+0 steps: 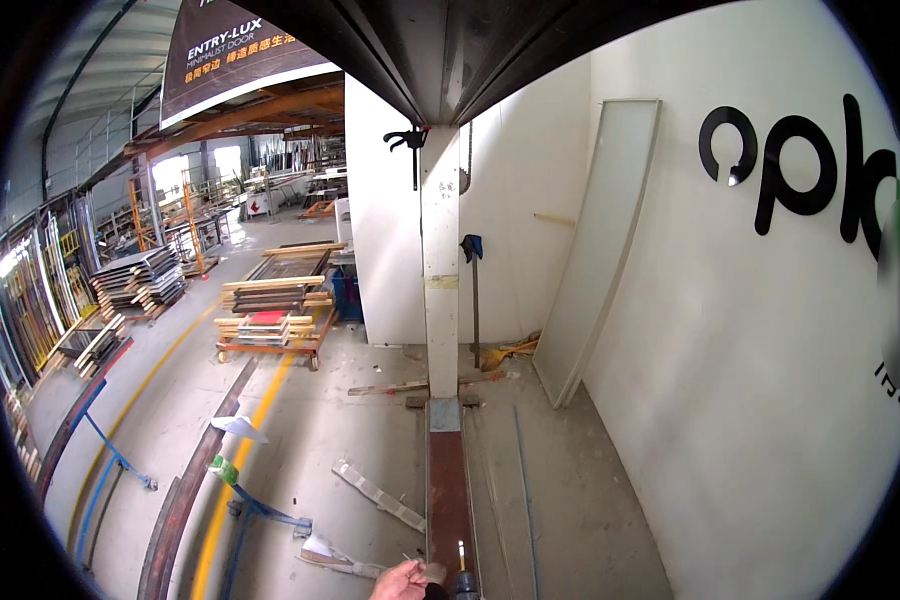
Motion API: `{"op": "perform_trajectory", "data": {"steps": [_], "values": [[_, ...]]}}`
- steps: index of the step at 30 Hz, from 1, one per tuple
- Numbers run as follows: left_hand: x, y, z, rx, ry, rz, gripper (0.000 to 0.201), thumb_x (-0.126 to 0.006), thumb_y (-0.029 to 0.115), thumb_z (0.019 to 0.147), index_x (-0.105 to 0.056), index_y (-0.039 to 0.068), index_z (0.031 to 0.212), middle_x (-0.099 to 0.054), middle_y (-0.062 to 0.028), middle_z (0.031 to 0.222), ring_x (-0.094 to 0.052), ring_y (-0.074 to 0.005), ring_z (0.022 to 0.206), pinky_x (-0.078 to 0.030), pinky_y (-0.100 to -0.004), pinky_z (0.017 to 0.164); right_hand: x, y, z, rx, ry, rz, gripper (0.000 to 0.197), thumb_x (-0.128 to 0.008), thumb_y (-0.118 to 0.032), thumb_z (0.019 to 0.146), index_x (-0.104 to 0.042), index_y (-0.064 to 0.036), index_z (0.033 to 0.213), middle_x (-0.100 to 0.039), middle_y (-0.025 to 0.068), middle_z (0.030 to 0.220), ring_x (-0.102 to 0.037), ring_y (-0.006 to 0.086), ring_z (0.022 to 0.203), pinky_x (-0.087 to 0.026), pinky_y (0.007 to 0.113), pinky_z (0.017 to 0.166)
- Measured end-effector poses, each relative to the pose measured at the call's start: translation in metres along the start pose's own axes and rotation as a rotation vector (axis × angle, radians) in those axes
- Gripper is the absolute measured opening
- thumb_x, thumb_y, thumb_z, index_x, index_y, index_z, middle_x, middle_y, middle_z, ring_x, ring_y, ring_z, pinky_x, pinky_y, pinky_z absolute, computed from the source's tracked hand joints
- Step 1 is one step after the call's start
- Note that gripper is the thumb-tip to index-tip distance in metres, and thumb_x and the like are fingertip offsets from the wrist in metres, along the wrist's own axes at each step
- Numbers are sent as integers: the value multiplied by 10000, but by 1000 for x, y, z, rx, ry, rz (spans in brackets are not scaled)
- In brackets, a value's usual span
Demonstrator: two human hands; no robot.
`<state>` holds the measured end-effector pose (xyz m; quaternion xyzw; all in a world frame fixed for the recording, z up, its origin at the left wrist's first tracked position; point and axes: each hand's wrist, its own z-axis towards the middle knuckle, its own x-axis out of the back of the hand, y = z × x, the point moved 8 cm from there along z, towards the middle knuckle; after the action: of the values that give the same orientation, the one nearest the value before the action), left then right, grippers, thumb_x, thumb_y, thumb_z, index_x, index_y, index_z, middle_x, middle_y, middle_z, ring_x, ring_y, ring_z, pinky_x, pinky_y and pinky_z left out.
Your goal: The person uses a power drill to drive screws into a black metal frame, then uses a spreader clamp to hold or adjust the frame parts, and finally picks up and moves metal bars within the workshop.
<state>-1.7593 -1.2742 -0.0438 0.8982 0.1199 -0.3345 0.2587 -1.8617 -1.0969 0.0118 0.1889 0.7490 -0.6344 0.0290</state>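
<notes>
At the bottom edge, my left hand (399,581) is closed in a pinch; what its fingers hold, if anything, is too small to make out. Just to its right the dark front of a power driver (466,584) comes into view, with a slim bright bit (461,555) pointing up and away. The rest of this tool lies outside the picture, and so does my right hand. Both sit over the near end of a long reddish-brown beam (448,490) on the floor. A dark profiled bar (455,60) stretches overhead toward a white post (442,230).
A black bar clamp (408,143) hangs beside the post. Blue trestle legs (270,513) and a long dark rail (198,460) stand left. A glazed panel (600,245) leans against the right wall. A loaded cart (270,320) and a broom (510,350) are farther off.
</notes>
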Motion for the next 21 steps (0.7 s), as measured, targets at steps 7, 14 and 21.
{"op": "perform_trajectory", "data": {"steps": [7, 14, 21], "values": [[-79, 23, 48, 9, -194, -149, 106, -634, 118, 990, -568, 42, 957, -576, -64, 824, -457, -146, 633, -442, -281, 644, 42, -110, 48, 155, 332, -138, 680, -615, -511, 984, -540, 30, 1389, -639, 135, 1288, -621, 268, 1145, -503, 385, 995], [-180, 67, 72, -18, -291, -101, 93, -631, 135, 991, -622, 57, 941, -601, -54, 789, -477, -137, 591, -458, -277, 614, 20, -207, 66, 332, 303, -357, 771, -764, -62, 834, -403, -18, 1514, -583, 136, 1394, -548, 234, 1279, -443, 348, 1084], [-216, 101, 101, -83, -333, -29, 176, -644, 230, 1001, -621, 70, 931, -664, -84, 862, -545, -118, 631, -499, -263, 611, 17, -192, 92, 480, 304, -356, 781, -781, -59, 849, -386, 3, 1519, -648, 125, 1295, -623, 169, 1140, -487, 321, 1003]]}}
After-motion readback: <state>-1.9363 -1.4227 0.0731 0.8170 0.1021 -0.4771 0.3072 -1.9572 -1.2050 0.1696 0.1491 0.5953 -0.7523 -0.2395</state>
